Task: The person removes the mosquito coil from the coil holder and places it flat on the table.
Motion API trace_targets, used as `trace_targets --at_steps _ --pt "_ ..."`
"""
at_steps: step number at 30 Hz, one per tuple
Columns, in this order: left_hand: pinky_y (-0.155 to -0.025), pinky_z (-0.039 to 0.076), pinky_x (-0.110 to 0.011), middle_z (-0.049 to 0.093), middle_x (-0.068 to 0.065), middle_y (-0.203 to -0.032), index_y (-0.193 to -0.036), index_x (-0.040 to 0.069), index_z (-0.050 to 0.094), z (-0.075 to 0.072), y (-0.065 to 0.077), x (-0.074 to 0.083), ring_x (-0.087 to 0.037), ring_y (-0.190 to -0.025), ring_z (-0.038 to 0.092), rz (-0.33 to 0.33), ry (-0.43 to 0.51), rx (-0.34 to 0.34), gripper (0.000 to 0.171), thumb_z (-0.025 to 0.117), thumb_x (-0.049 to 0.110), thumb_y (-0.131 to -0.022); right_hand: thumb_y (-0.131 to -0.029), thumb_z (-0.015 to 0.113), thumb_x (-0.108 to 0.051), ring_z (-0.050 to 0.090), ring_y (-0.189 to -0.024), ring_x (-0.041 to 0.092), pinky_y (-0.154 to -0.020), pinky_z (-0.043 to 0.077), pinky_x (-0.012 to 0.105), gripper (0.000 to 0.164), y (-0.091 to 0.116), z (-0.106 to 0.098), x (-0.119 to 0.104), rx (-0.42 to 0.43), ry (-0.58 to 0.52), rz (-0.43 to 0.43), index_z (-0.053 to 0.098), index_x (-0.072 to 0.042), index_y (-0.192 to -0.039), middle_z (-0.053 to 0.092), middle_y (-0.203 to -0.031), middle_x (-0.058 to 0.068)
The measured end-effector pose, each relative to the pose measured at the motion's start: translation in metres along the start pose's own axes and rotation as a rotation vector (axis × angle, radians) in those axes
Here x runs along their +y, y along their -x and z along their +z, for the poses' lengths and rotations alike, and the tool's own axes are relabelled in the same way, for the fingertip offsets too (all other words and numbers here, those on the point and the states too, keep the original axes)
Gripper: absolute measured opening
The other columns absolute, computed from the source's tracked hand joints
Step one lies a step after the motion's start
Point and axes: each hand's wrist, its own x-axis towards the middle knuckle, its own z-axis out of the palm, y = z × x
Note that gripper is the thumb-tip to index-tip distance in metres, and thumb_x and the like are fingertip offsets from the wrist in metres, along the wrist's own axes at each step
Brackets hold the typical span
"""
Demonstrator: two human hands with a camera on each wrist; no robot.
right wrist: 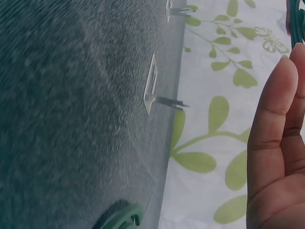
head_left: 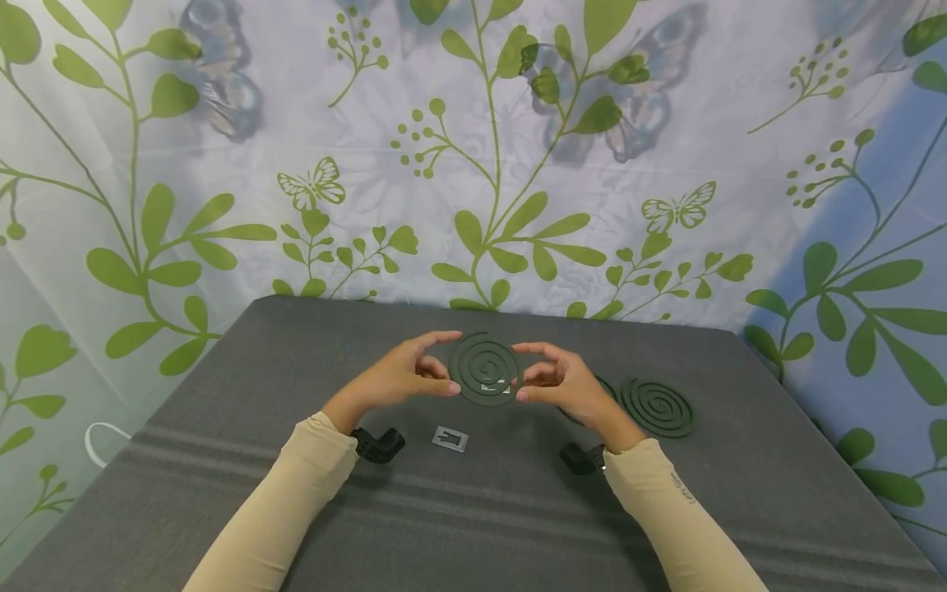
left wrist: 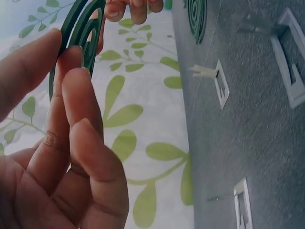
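A dark green mosquito coil (head_left: 486, 368) is held up over the table between both hands, its spiral face towards the head camera. My left hand (head_left: 403, 370) pinches its left edge between thumb and fingers; in the left wrist view the coil (left wrist: 88, 40) appears nearly edge-on. At the opposite edge, my right hand (head_left: 558, 378) grips with thumb and fingertips. Only a sliver of the coil (right wrist: 296, 24) enters the right wrist view. Below it on the table lies a small metal coil stand (head_left: 450, 438) with a raised prong. More stands show partly through the coil's gaps.
Another green coil (head_left: 658, 407) lies on the grey table (head_left: 444, 526) to the right, and one more is mostly covered by my right hand. Metal stands (left wrist: 222, 85) with upright prongs sit apart on the tabletop. A leaf-patterned cloth (head_left: 385, 189) hangs behind the table.
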Motion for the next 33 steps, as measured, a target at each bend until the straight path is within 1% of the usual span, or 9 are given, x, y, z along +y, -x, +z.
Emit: trace_targets --at_steps 6,12,14,17,21,23,28,31,33 --pt "-0.086 0.055 -0.036 0.076 0.001 -0.091 -0.167 -0.002 0.034 0.009 -0.003 0.0 -0.037 -0.093 0.072 -0.01 0.005 0.012 0.08 0.078 0.002 -0.1 -0.093 0.083 0.001 0.076 -0.097 0.015 -0.086 0.061 0.033 0.073 0.007 -0.007 0.001 -0.005 0.015 0.003 0.047 0.011 -0.155 0.08 -0.1 -0.005" --pt "-0.074 0.051 -0.033 0.076 0.001 -0.091 -0.166 -0.003 0.034 0.02 -0.005 0.002 -0.018 -0.079 0.066 -0.009 0.001 0.019 0.08 0.078 0.003 -0.1 -0.093 0.085 -0.003 0.076 -0.094 0.015 -0.083 0.061 0.031 0.073 0.015 -0.014 0.001 -0.004 0.039 0.0 0.048 0.011 -0.154 0.08 -0.1 -0.003" --pt "-0.07 0.05 -0.031 0.076 0.001 -0.091 -0.166 -0.002 0.035 0.024 -0.007 0.002 -0.016 -0.077 0.065 -0.009 0.004 0.021 0.079 0.078 0.005 -0.1 -0.094 0.085 -0.003 0.075 -0.093 0.015 -0.082 0.06 0.031 0.072 0.018 -0.017 0.001 -0.005 0.051 0.004 0.048 0.011 -0.154 0.08 -0.1 -0.002" --pt "-0.069 0.05 -0.031 0.077 -0.001 -0.092 -0.167 -0.002 0.035 0.03 -0.009 0.0 -0.022 -0.078 0.067 -0.009 0.011 0.025 0.08 0.078 0.006 -0.1 -0.094 0.085 -0.004 0.074 -0.088 0.015 -0.079 0.059 0.032 0.072 0.022 -0.021 0.0 -0.008 0.072 0.01 0.048 0.012 -0.153 0.079 -0.098 -0.002" --pt "-0.07 0.051 -0.033 0.077 -0.002 -0.092 -0.167 0.001 0.035 0.038 -0.009 0.002 -0.042 -0.086 0.069 -0.027 0.026 0.036 0.081 0.079 0.007 -0.1 -0.095 0.082 -0.001 0.075 -0.089 0.016 -0.076 0.059 0.033 0.071 0.027 -0.026 0.0 -0.029 0.076 0.005 0.046 0.014 -0.153 0.079 -0.097 -0.002" --pt "-0.07 0.051 -0.034 0.077 -0.003 -0.093 -0.167 0.001 0.035 0.043 -0.01 0.003 -0.044 -0.087 0.069 -0.036 0.036 0.042 0.081 0.079 0.007 -0.1 -0.095 0.08 0.002 0.076 -0.091 0.017 -0.076 0.06 0.034 0.07 0.03 -0.029 0.001 -0.046 0.071 -0.002 0.044 0.015 -0.154 0.079 -0.098 -0.003" --pt "-0.07 0.05 -0.034 0.078 -0.004 -0.093 -0.168 0.003 0.036 0.055 -0.011 0.005 -0.034 -0.081 0.069 -0.039 0.058 0.042 0.081 0.079 0.007 -0.1 -0.095 0.08 0.004 0.075 -0.089 0.015 -0.077 0.061 0.034 0.073 0.038 -0.036 0.001 -0.088 0.051 -0.001 0.04 0.015 -0.156 0.079 -0.099 -0.004" --pt "-0.074 0.053 -0.035 0.077 -0.004 -0.093 -0.168 0.004 0.036 0.062 -0.011 0.006 -0.041 -0.087 0.07 -0.038 0.071 0.035 0.081 0.079 0.006 -0.1 -0.095 0.079 0.004 0.074 -0.087 0.015 -0.076 0.061 0.035 0.077 0.044 -0.041 0.0 -0.117 0.039 0.001 0.037 0.013 -0.159 0.078 -0.098 -0.003" --pt "-0.076 0.053 -0.035 0.077 -0.004 -0.093 -0.168 0.004 0.035 0.066 -0.012 0.006 -0.046 -0.092 0.07 -0.032 0.076 0.027 0.081 0.079 0.006 -0.1 -0.095 0.079 0.006 0.074 -0.087 0.015 -0.076 0.061 0.035 0.078 0.048 -0.044 -0.001 -0.136 0.034 0.005 0.037 0.009 -0.161 0.078 -0.098 -0.001"
